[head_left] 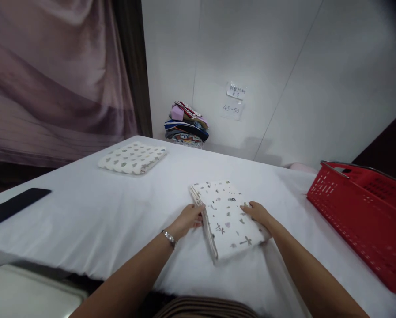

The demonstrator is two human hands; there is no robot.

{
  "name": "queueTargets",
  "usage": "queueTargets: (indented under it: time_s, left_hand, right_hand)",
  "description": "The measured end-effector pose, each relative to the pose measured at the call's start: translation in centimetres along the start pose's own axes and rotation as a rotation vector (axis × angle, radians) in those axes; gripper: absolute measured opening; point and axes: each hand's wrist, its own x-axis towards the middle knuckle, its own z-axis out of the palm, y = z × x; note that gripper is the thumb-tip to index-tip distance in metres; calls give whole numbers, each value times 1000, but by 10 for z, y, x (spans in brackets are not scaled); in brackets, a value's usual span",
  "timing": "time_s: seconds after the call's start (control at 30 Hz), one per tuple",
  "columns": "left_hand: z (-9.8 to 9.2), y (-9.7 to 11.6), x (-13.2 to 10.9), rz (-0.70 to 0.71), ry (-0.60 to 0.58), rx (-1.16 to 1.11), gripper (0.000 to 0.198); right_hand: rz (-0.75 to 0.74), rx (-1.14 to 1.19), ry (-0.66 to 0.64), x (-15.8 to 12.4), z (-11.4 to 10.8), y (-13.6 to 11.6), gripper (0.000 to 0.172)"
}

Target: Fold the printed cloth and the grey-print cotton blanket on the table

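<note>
A folded white cloth with small printed figures and palm trees (229,221) lies in front of me, slightly lifted or tilted at its near edge. My left hand (191,216) grips its left folded edge, thumb on top and fingers curled beside and under the layers. On the right side, my right hand (255,213) holds the cloth, its thumb and fingertips resting on the upper face; the rest of those fingers are partly hidden. Another folded white cloth with a grey-green leaf-like print (131,157) rests farther back at the left.
A white-covered table (118,212) spans the view. At its right stands a red plastic basket (363,212); a dark flat object (15,205) lies at the left edge. Behind the table rises a stack of folded clothes (186,126) against the wall. A pale chair-like surface (28,293) is at lower left.
</note>
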Motion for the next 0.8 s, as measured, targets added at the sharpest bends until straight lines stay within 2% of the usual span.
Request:
queueTargets:
  time_s: [0.07,0.17,0.37,0.53,0.63,0.8]
  left_hand:
    - [2,1,-1,-14,-61,36,49]
    - [9,1,-2,-10,-56,119,42]
    - [22,-1,12,97,131,120,27]
    - [9,13,34,131,203,83,25]
    - [-2,16,35,100,168,73,28]
    - [-13,11,21,24,2,63,41]
  right_hand:
    - [-9,-4,5,0,0,-1,44]
    - [-11,17,19,0,0,0,40]
    - [-10,137,36,-4,5,7,40]
    - [-4,505,26,-15,19,1,42]
    - [48,613,-31,-19,25,-4,41]
    - [117,769,-193,-23,20,-4,45]
